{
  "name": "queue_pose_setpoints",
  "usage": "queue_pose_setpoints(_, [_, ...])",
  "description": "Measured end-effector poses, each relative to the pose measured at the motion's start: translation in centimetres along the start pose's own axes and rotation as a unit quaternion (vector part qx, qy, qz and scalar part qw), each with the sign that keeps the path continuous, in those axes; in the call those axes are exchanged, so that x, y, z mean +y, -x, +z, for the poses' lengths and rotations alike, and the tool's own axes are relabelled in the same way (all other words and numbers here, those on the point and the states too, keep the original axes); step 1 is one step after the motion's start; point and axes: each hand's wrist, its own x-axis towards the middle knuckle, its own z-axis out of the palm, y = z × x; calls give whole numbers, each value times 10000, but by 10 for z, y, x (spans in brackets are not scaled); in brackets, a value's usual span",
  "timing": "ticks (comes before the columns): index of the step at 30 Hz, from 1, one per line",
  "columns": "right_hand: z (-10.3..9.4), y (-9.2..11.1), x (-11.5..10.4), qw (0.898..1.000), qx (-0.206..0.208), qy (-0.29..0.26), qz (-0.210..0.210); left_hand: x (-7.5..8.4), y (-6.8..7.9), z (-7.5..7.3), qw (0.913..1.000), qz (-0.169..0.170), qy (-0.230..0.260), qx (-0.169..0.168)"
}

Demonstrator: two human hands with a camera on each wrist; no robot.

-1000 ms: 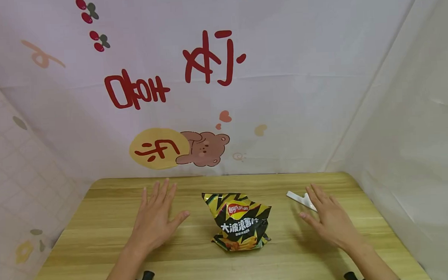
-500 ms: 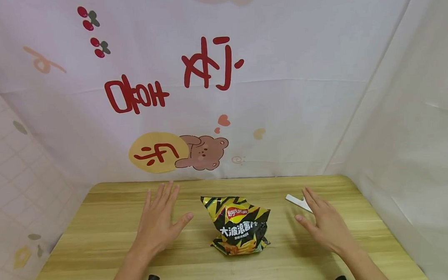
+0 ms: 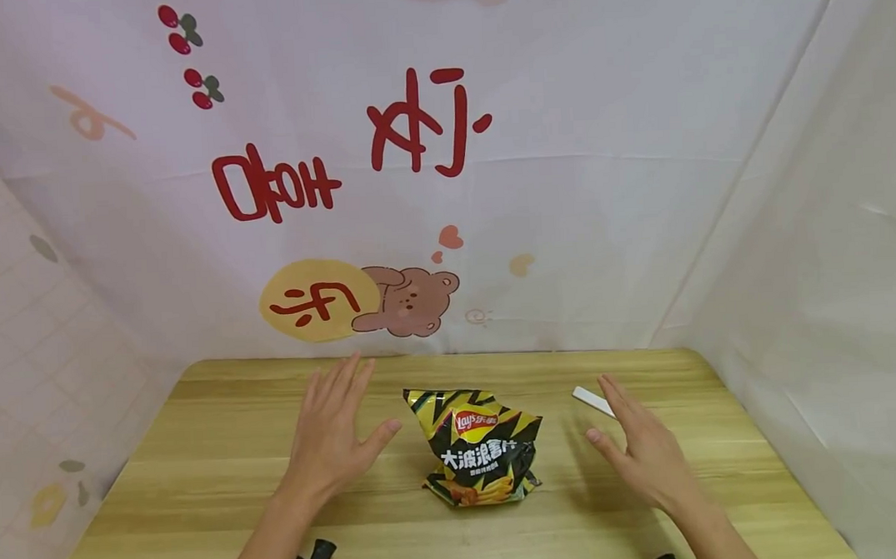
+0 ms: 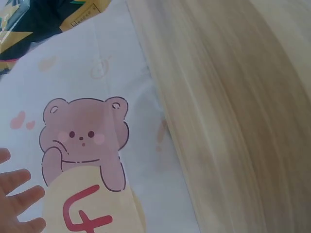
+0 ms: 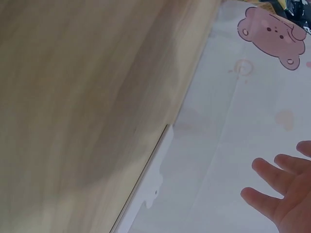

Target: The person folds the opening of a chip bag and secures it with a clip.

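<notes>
The left grip (image 3: 333, 443) and right grip (image 3: 643, 453), fingers extended and thumbs spread apart, flank a black-and-yellow Lay's bag (image 3: 480, 449), resting on the table (image 3: 430, 551) nearer the left grip. A white object (image 3: 593, 401) lies beyond the right grip, partly hidden by its fingers.

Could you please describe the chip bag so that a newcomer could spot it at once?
On the wood-grain table, near the middle, sits a Lay's chip bag. It is black and yellow with a red logo, unlike the slim white object to its right.
</notes>
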Motion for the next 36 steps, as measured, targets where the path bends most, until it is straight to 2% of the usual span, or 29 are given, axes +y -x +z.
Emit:
queue_pose_setpoints(7, [4,-3,-9,9994,153,-295,79,7,-5,3,9978,327,396,430])
queue_pose_setpoints(13, [8,-5,-15,9980,248,-551,158,15,-11,5,9956,407,563,632])
queue_pose_setpoints(20, [11,-8,-23,9955,393,-846,151,24,-18,8,9942,438,700,691])
queue_pose_setpoints(27, [16,-10,-28,9948,478,-891,76,35,-22,11,9942,375,751,668])
queue_pose_setpoints(36, [22,-13,-36,9930,509,-1063,76,46,-29,16,9917,568,847,783])
